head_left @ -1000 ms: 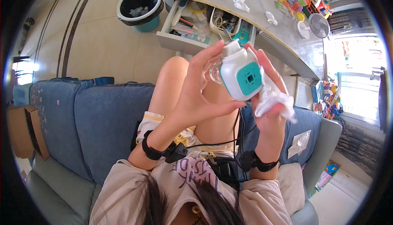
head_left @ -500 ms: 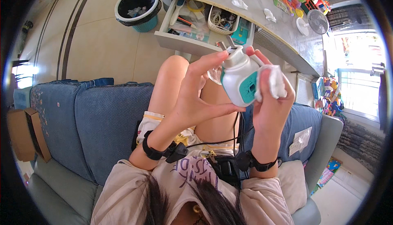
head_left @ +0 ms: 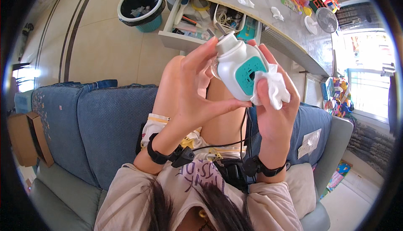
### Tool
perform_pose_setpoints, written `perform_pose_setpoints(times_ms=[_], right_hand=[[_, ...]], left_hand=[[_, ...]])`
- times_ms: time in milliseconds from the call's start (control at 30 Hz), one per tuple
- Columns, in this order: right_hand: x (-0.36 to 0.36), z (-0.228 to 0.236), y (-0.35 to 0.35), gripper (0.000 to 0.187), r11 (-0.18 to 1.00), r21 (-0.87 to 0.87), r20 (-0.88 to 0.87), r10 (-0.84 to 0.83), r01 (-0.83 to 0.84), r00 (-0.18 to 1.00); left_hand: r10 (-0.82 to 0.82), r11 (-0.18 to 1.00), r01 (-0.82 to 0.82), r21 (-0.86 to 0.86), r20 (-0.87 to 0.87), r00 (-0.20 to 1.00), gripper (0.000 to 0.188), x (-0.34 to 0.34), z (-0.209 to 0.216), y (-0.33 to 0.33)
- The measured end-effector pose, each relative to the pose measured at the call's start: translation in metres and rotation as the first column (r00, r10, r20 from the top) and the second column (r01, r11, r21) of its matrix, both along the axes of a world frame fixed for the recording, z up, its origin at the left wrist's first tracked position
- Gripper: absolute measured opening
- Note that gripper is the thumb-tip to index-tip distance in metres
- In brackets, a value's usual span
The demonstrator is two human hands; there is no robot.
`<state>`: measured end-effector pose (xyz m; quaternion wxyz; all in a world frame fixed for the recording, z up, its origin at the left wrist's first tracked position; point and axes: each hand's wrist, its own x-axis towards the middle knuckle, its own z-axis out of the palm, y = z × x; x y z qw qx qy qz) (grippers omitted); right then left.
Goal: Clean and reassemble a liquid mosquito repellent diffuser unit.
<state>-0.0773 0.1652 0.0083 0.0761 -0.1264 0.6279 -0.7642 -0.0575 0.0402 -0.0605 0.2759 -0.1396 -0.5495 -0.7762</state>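
Note:
Above my lap I hold a white plug-in liquid vaporizer [head_left: 228, 69] with a teal vented face, two metal prongs tilted up toward the drawer, and a clear bottle part showing at its left side. The fingers and thumb of my left hand [head_left: 189, 86] grip it by the prong end and the lower edge. In my right hand [head_left: 275, 124] a crumpled white tissue [head_left: 273, 89] is pinched under the thumb, against the edge of the teal face. My right fingers reach behind the vaporizer, where their tips are partly hidden.
Ahead, an open drawer [head_left: 181, 42] holds a white basket [head_left: 217, 16] of cables. On the desk [head_left: 289, 31] lie crumpled tissues [head_left: 244, 0] beside a small fan [head_left: 325, 21]. A lined trash bin [head_left: 149, 24] stands left of the drawer. Blue sofa cushions [head_left: 117, 134] surround me.
The vaporizer has shifted left and turned, showing more of its teal face. My right hand's tissue has moved left and down, now overlapping that face's edge.

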Motion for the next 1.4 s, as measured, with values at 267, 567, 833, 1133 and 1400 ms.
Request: perform_pose_setpoints(times_ms=[267, 567, 833, 1133, 1400], right_hand=[[-0.003, -0.003, 0.003, 0.048, 1.0, -0.014, 0.083, -0.011, 0.012, 0.996], [-0.003, -0.004, -0.006, 0.1, 0.985, -0.072, -0.035, 0.154, -0.156, 0.987], [-0.02, -0.014, 0.0, 0.076, 0.983, -0.091, -0.084, 0.154, -0.162, 0.984], [-0.008, -0.021, 0.011, 0.048, 0.98, 0.112, -0.051, -0.157, 0.162, 0.986], [-0.018, -0.018, 0.009, 0.065, 0.963, 0.27, -0.143, 0.036, 0.004, 0.989]], left_hand=[[-0.107, 0.993, 0.106, 0.058, 0.018, 0.994, 0.107, 0.003, 0.003, -0.005], [-0.275, 0.95, 0.267, 0.163, 0.033, 0.961, 0.109, 0.002, 0.01, -0.003], [-0.303, 0.938, 0.282, 0.203, 0.078, 0.95, 0.104, -0.002, 0.013, 0.003], [-0.02, 0.993, 0.048, -0.109, 0.247, 0.969, 0.095, -0.006, 0.015, 0.011], [0.212, 0.908, -0.12, -0.402, 0.193, 0.958, 0.09, -0.006, 0.019, 0.007]])
